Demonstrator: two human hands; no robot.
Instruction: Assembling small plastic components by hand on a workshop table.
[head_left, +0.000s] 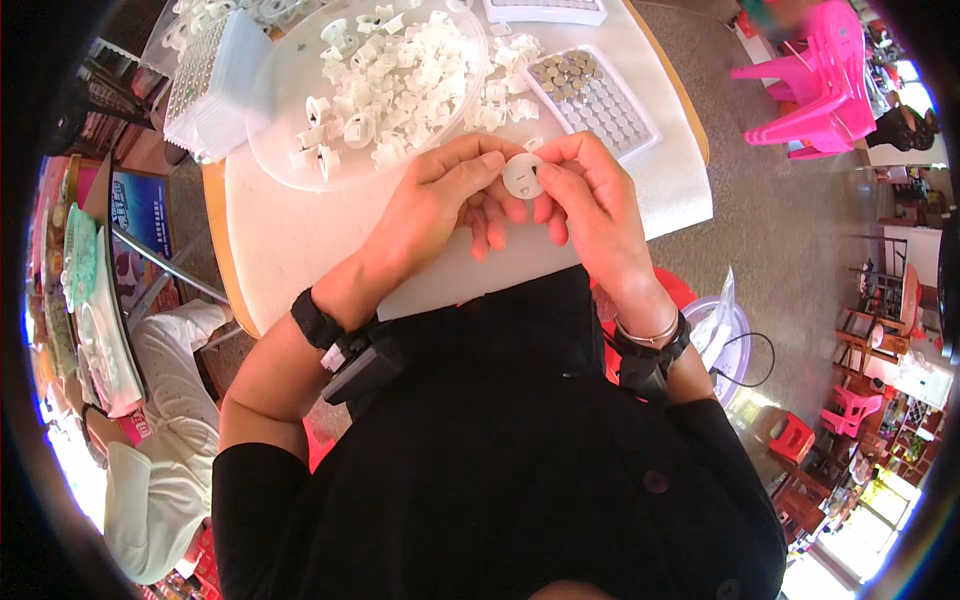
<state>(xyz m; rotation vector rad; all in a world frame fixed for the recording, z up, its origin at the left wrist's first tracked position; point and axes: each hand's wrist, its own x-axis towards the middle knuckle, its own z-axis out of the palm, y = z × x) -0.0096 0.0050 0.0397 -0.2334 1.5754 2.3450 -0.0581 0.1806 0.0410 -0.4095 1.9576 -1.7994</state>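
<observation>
A small white plastic disc [522,178] with slots in its face is held up near the table's front edge. My left hand [432,205] pinches its left side between thumb and fingers. On the opposite side, my right hand [598,205] grips the rim, with the thumb by a dark spot whose nature I cannot make out. Beyond my hands, a wide clear round tray [268,150] carries a heap of white plastic parts [425,75]. A white compartment tray [648,135] to the right has several round metal pieces [568,75] at its far end.
Stacked white gridded trays [205,100] stand at the table's left. More loose white parts [505,85] lie between the two trays. Right of my body is a lavender basin [738,350] with a plastic bag. A person in pale clothing [165,400] sits at left; pink chairs [825,80] stand far right.
</observation>
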